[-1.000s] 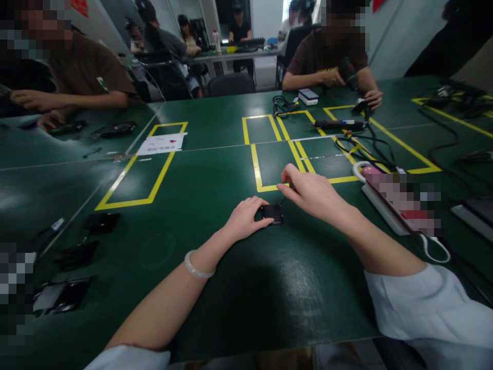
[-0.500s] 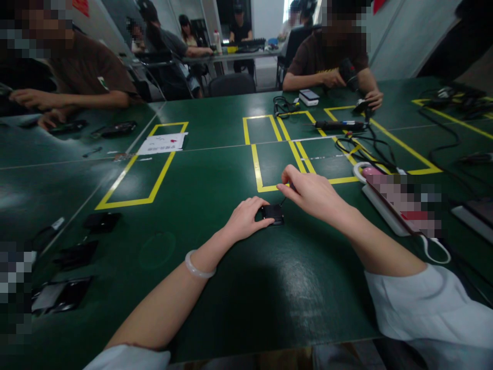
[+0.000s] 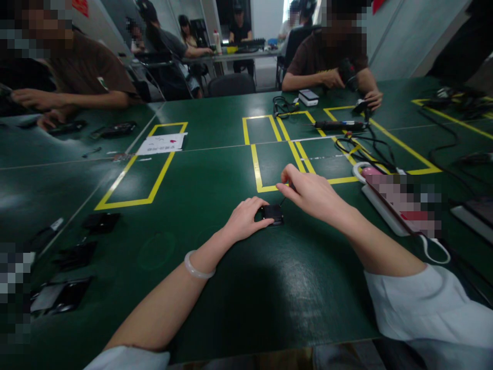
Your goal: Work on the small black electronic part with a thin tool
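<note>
A small black box-shaped device (image 3: pixel 273 213) lies on the green table (image 3: pixel 215 195) in front of me. My left hand (image 3: pixel 244 218) rests beside it with thumb and fingers closed on its left end. My right hand (image 3: pixel 308 192) hovers just above and behind the device, its fingers pinched together on something thin and dark that I cannot make out.
Yellow tape rectangles (image 3: pixel 138 169) mark the table. Several black parts (image 3: pixel 100 222) lie at the left. A white power strip (image 3: pixel 385 205) and cables (image 3: pixel 370 146) lie at the right. Other people sit opposite and to the left, with a paper sheet (image 3: pixel 162 144) and a soldering tool (image 3: pixel 339 124) nearby.
</note>
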Tool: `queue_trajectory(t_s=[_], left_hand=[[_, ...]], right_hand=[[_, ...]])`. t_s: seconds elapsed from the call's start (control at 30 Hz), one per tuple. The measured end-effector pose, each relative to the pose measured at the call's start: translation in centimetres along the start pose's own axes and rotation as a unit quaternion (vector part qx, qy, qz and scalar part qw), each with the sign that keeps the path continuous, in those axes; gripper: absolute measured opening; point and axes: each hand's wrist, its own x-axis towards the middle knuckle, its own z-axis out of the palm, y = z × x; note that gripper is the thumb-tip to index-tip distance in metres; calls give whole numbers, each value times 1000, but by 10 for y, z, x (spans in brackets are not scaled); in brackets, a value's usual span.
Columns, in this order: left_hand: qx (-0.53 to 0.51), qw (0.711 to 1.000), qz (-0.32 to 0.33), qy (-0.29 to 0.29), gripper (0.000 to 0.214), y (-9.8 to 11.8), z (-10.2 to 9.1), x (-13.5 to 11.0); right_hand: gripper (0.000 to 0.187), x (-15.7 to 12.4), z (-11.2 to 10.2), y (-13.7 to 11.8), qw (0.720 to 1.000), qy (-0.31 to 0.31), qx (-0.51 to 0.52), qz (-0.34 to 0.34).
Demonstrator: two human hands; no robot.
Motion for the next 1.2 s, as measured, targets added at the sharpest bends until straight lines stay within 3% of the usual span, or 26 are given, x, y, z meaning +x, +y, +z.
queue_trajectory(t_s=[1.2], left_hand=[[1,1000,0,-3,34,0,1,0]], right_hand=[[18,1,2,1,1000,12,0,-6]])
